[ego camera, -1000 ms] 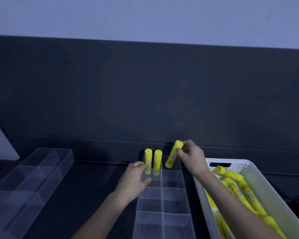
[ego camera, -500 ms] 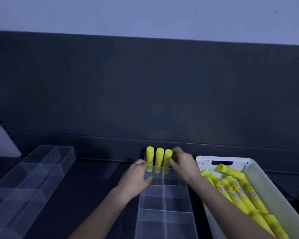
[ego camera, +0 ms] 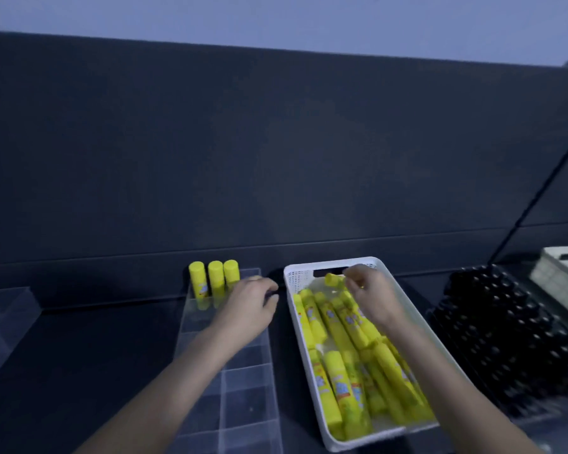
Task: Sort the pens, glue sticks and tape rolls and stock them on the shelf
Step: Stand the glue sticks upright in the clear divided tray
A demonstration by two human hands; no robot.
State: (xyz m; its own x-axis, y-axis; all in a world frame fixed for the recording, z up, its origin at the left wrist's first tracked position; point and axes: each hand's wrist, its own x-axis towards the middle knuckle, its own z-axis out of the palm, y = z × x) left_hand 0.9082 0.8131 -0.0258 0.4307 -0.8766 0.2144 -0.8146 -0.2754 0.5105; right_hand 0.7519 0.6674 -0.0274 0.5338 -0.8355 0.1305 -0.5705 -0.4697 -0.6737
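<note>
One more glue stick (ego camera: 332, 279) in the right hand (ego camera: 369, 290)

The right hand's grip pinches the glue stick at the far end of the white basket (ego camera: 300, 280). The left hand (ego camera: 250, 309) rests on the clear organizer (ego camera: 243, 381) (whether it clenches the rim, I cannot tell). Three glue sticks (ego camera: 214, 278) stand upright in its far compartment. Many more lie loose in the basket, so stocking looks barely begun.

Three yellow glue sticks (ego camera: 215, 280) stand upright, side by side, at far end of clear divided tray (ego camera: 263, 371). Loose glue sticks (ego camera: 341, 355) lie heaped in white basket (ego camera: 295, 276). My right hand (ego camera: 371, 296) pinches a single glue stick (ego camera: 332, 279) over the basket's far end.
</note>
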